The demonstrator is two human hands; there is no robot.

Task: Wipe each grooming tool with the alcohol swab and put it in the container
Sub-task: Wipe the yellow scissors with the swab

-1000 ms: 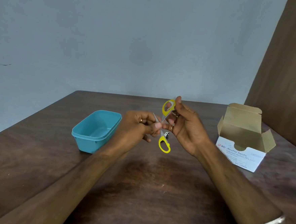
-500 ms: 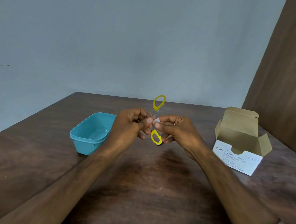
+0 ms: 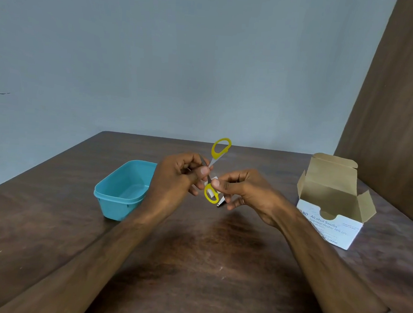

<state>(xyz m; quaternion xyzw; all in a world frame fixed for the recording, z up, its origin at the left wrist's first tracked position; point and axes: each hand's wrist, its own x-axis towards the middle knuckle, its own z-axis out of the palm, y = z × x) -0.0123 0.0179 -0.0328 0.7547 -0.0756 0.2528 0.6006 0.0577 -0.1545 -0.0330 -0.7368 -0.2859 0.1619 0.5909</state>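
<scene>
Both scissors (image 3: 219, 157) handles spread, upper loop pointing up-right.

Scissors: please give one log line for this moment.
left hand holds scissors | right hand wipes with swab | container empty

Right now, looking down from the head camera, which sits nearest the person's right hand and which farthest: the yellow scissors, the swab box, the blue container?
1. Yellow scissors: touching the right hand.
2. Swab box: to its right.
3. Blue container: left, beyond the left hand.
</scene>
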